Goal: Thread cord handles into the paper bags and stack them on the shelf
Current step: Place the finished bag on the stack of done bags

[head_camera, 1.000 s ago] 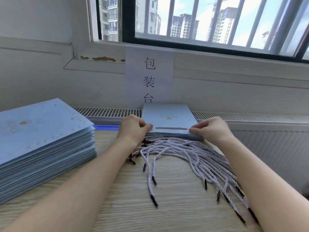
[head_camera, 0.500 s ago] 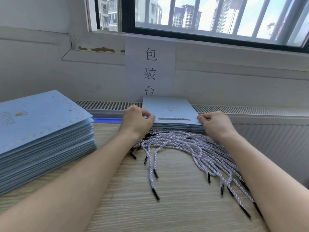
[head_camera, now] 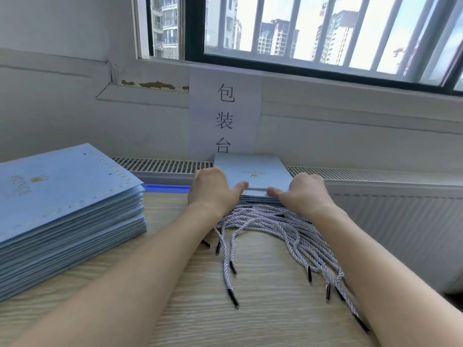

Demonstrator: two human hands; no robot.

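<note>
A small stack of light blue paper bags (head_camera: 250,166) lies on the radiator shelf below the window. A white twisted cord handle (head_camera: 258,188) runs along the top bag's near edge. My left hand (head_camera: 213,189) grips that edge at the left, its thumb tip on the cord's left end. My right hand (head_camera: 305,192) grips it at the right, its thumb on the cord's right end. The fingers of both hands are curled and partly hidden. A bundle of loose cords (head_camera: 263,221) with black tips lies on the table just in front of the stack.
A tall stack of flat blue bags (head_camera: 62,196) fills the left of the wooden table (head_camera: 195,314). The radiator grille (head_camera: 155,165) runs along the wall, with a paper sign (head_camera: 225,108) above it. The table's right edge drops off beside the radiator.
Both thumbs have slid inward along the cord handle toward the middle of the bag's near edge. The bag stack and loose cords have stayed in place.
</note>
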